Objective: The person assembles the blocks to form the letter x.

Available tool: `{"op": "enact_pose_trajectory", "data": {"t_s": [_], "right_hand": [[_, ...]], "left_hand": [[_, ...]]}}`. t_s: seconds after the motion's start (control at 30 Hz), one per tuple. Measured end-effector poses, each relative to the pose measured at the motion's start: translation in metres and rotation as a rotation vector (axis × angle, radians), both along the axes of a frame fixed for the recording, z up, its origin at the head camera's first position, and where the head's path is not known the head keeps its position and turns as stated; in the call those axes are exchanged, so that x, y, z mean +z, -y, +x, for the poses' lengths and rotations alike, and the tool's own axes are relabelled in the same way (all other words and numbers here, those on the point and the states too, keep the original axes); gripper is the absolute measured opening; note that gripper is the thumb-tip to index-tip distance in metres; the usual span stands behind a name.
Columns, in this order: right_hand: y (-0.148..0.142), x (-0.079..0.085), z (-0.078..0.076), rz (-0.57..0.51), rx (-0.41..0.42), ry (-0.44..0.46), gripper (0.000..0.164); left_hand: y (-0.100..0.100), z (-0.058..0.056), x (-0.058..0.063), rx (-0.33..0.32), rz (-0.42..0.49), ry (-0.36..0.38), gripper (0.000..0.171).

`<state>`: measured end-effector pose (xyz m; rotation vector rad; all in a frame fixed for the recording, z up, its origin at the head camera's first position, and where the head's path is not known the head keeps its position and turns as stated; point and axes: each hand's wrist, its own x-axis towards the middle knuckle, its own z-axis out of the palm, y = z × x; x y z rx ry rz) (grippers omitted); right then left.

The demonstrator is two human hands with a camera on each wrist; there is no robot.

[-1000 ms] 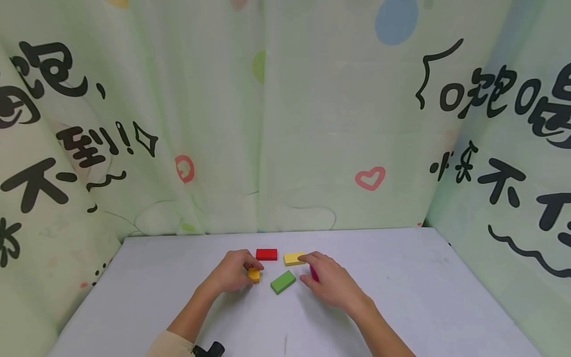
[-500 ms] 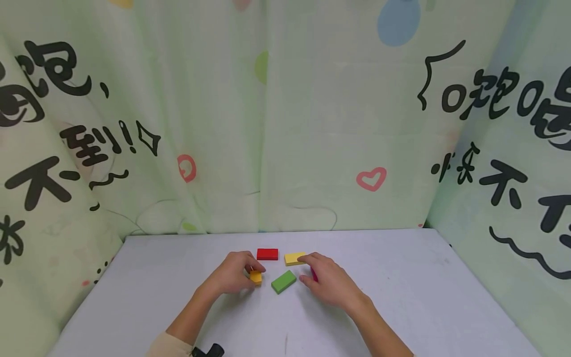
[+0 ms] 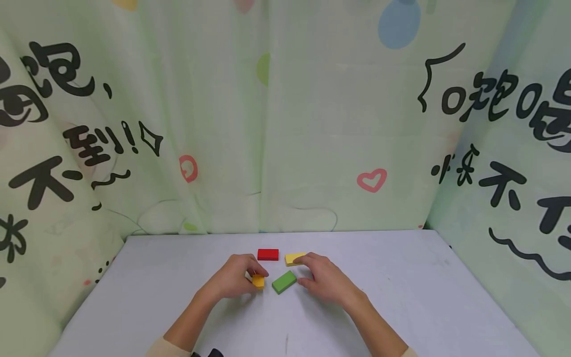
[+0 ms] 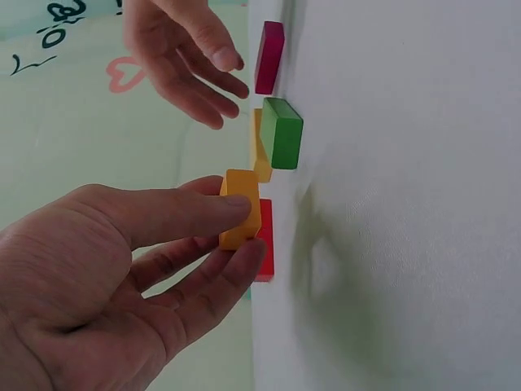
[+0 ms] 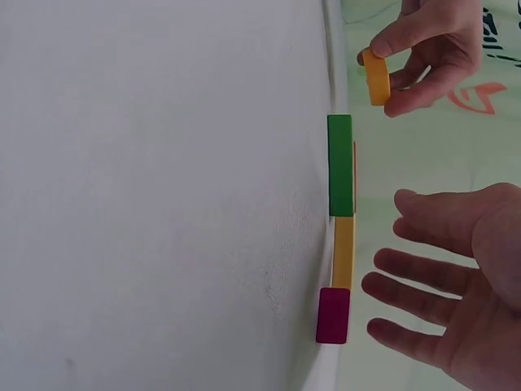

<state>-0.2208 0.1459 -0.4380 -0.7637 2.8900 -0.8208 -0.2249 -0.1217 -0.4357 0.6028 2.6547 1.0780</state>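
Observation:
My left hand (image 3: 235,278) pinches a small orange block (image 4: 239,210) between thumb and fingertips. In the left wrist view the block is held up off the table, with its shadow cast on the white surface. My right hand (image 3: 329,281) hovers empty, fingers spread and relaxed, as the right wrist view shows. Between the hands lies a green block (image 3: 284,282). Behind it are a red block (image 3: 268,255) and a yellow block (image 3: 292,259), the latter partly covered by my right fingertips in the head view. A magenta block (image 5: 333,316) sits near my right hand, hidden beneath it in the head view.
The blocks lie on a white-covered table (image 3: 401,297). A pale green printed curtain (image 3: 312,124) stands behind the far edge and along both sides. A dark object (image 3: 215,353) shows near my left forearm at the bottom.
My left hand has drifted slightly toward me and right, carrying the orange block closer to the green one. My right hand has shifted a little left, covering the magenta block in the head view.

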Motion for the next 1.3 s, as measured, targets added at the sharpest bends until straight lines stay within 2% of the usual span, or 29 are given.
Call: {"op": "enact_pose_trajectory", "data": {"t_s": [0.4, 0.77, 1.3], "right_hand": [[0.001, 0.0, -0.007, -0.025, 0.09, 0.058, 0.041], [0.004, -0.003, -0.011, -0.019, 0.146, 0.019, 0.039], [0.01, -0.005, -0.015, -0.004, 0.161, 0.058, 0.039]], "left_hand": [[-0.009, 0.011, 0.002, -0.072, 0.046, -0.006, 0.028], [-0.019, 0.023, -0.001, -0.123, 0.078, -0.051, 0.025], [-0.03, 0.038, -0.008, -0.077, 0.107, -0.05, 0.028]]}}
